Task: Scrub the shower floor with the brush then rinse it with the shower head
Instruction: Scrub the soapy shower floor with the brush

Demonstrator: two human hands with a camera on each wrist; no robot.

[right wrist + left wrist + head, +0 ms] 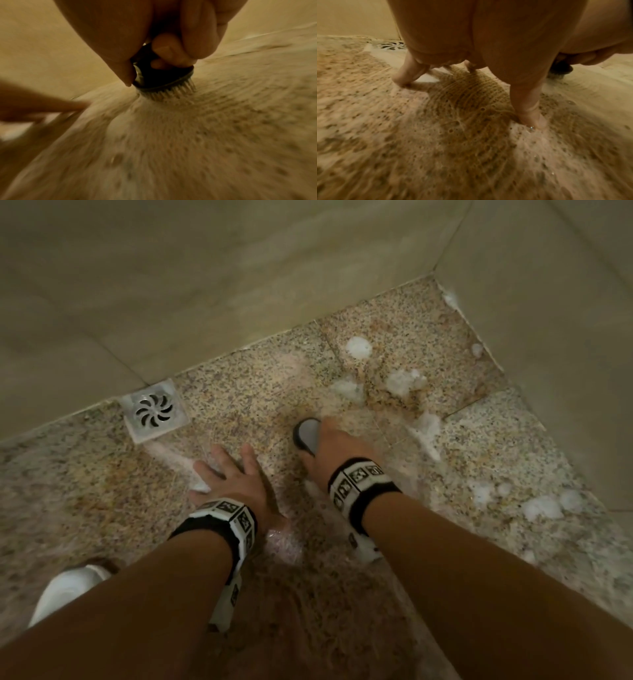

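The shower floor [267,392] is speckled granite, wet and soapy, with white foam patches [404,381]. My right hand [334,446] grips a small round scrub brush [306,434] with a grey top and black body. In the right wrist view the brush [163,77] stands bristles down on the floor, fingers curled over its top. My left hand [226,474] rests on the wet floor left of the brush, fingers spread. In the left wrist view its fingertips [530,120] press into the soapy film. No shower head is in view.
A square metal drain [154,409] sits at the foot of the beige tiled wall [205,285], left of my hands. A second wall [548,354] closes the corner on the right. A white shoe [68,587] stands at lower left. More foam [541,506] lies at right.
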